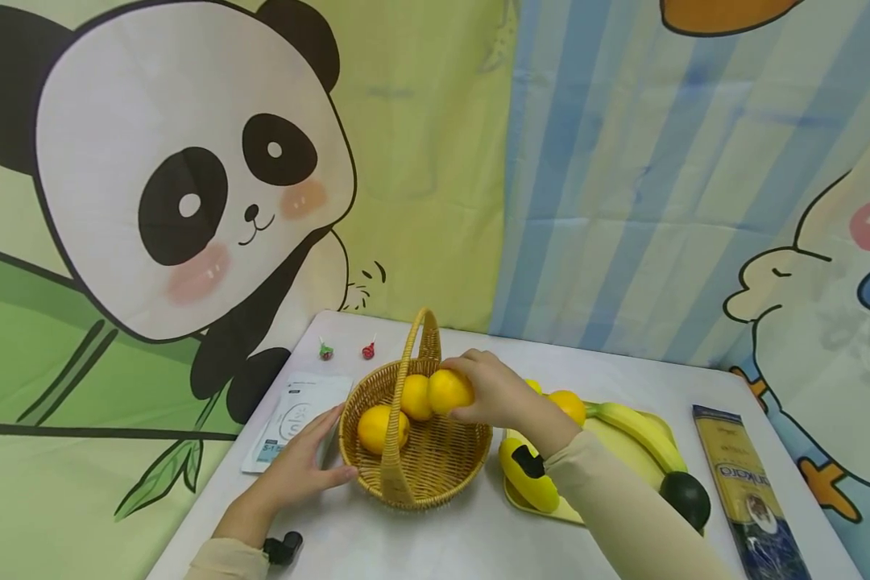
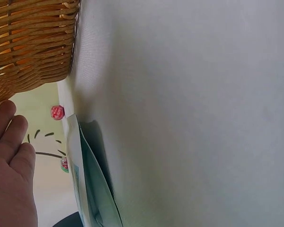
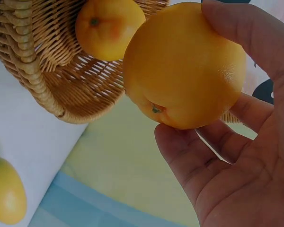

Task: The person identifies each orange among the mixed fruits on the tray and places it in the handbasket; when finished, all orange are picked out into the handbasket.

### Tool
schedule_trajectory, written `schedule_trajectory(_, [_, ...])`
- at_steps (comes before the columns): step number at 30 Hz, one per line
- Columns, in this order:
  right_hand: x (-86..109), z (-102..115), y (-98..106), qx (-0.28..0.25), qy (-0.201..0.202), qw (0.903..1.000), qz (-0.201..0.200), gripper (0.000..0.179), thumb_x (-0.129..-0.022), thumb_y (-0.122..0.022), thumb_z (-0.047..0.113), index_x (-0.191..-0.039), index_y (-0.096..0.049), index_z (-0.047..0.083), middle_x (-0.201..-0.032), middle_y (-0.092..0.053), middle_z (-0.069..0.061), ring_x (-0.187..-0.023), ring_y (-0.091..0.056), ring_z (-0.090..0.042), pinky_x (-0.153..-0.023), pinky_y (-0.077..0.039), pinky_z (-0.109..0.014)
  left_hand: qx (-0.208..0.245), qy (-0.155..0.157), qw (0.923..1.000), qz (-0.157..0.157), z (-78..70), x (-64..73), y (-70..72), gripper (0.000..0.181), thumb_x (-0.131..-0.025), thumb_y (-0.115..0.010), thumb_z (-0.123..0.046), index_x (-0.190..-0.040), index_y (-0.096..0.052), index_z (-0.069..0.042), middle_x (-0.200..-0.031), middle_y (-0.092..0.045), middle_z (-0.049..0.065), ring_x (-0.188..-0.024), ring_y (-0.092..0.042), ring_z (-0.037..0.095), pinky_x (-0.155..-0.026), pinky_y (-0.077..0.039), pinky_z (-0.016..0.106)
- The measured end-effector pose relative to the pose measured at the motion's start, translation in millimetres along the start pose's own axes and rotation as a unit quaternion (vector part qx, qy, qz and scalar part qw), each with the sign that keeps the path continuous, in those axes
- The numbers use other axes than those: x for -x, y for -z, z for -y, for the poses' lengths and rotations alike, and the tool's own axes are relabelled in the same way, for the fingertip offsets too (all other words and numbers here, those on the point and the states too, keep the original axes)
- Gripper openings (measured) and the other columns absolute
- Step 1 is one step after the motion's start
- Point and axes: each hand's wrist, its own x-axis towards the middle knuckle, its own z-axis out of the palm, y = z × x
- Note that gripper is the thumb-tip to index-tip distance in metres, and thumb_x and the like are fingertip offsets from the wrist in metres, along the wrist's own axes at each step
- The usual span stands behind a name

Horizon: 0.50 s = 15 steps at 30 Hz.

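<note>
My right hand grips an orange between thumb and fingers, over the right part of a wicker basket. Inside the basket lie two more oranges, one at the left and one at the back, which the held orange partly overlaps in the head view. My left hand is at the basket's left side, its fingers extended along the outer wall and the thumb pointing toward the near rim. Only part of this hand shows in the left wrist view, below the basket wall.
Right of the basket, a pale yellow tray bears a banana, an orange, a yellow fruit and a dark round fruit. A long packet lies farther right. Leftward are a white pouch and two lollipops.
</note>
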Motion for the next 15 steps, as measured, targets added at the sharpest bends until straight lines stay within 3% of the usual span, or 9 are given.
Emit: schedule_trajectory(15, [-5.9, 3, -19, 0.028, 0.014, 0.998, 0.056, 0.072, -0.08, -0.088, 0.031, -0.146, -0.06, 0.017, -0.144, -0.059, -0.009, -0.128, -0.056, -0.027, -0.106, -0.055, -0.042, 0.007, 0.008, 0.9999, 0.004, 0.1, -0.4, 0.4, 0.116, -0.075, -0.088, -0.06, -0.166, -0.03, -0.02, -0.17, -0.035, 0.011, -0.156, -0.033, 0.043, -0.124, -0.028, 0.07])
